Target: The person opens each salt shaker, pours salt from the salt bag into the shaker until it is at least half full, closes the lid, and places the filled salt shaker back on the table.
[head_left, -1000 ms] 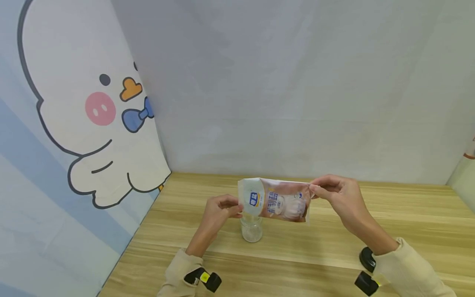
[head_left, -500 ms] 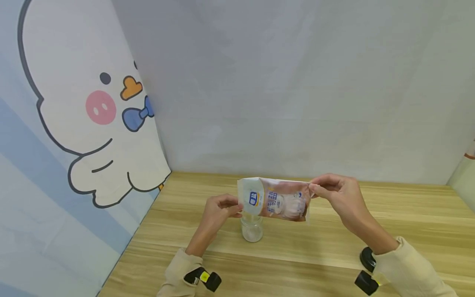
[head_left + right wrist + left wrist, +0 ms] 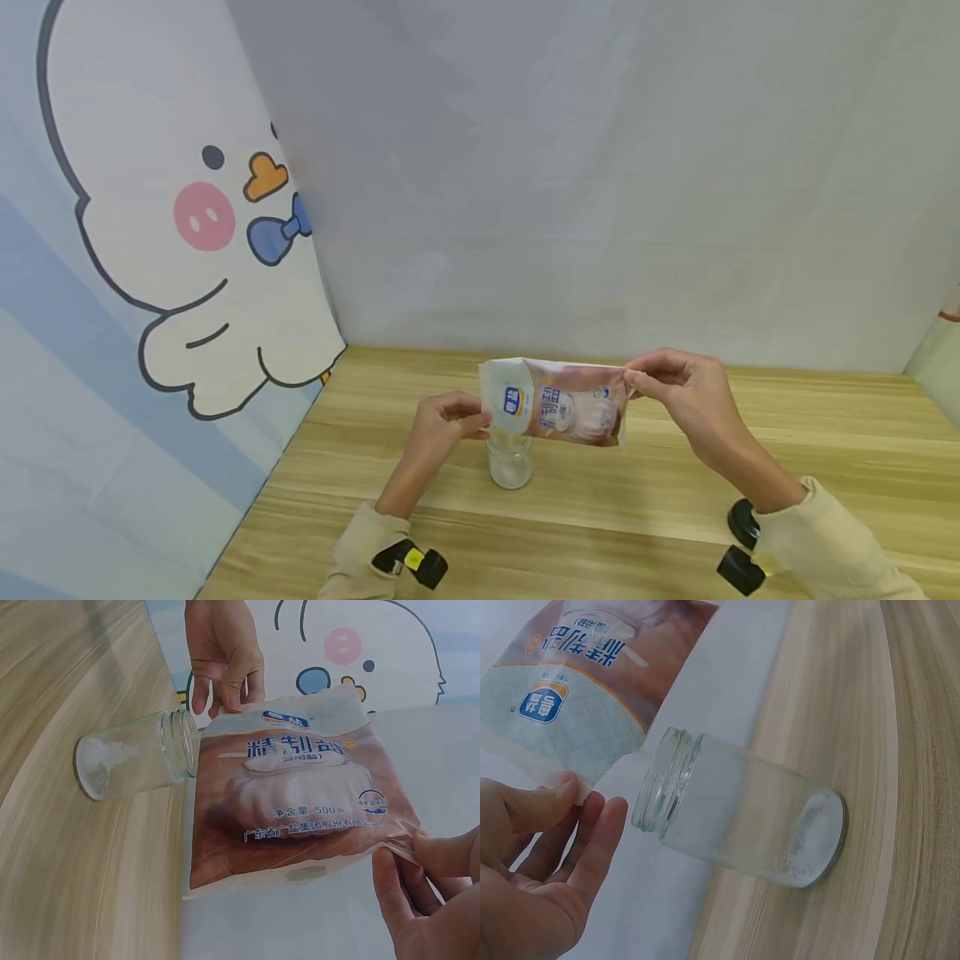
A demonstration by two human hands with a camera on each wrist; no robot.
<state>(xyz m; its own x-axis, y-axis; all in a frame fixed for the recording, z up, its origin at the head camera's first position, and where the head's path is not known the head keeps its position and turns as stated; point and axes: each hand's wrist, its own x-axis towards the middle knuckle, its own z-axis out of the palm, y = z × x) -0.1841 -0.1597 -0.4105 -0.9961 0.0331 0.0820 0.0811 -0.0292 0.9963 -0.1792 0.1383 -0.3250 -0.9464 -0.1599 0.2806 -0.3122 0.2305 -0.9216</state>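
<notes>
A printed bag of salt (image 3: 573, 404) is stretched sideways between both hands, its pale end toward the left. My left hand (image 3: 438, 433) pinches a lower corner of that pale end between thumb and fingers. With thumb and fingertips, my right hand (image 3: 693, 396) grips the upper corner of the brown end. Below the pale end stands an uncapped glass jar (image 3: 510, 468), upright on the table. White grains (image 3: 814, 836) cover the jar's bottom in the left wrist view. The pinched corner is close to the jar's mouth; whether salt is falling I cannot tell.
The jar stands on a wood-grain table (image 3: 600, 508). A round black object (image 3: 742, 523) lies partly hidden by the right sleeve. A grey-white curtain (image 3: 570, 183) closes off the back, and a cartoon-printed cloth (image 3: 150, 275) hangs at the left.
</notes>
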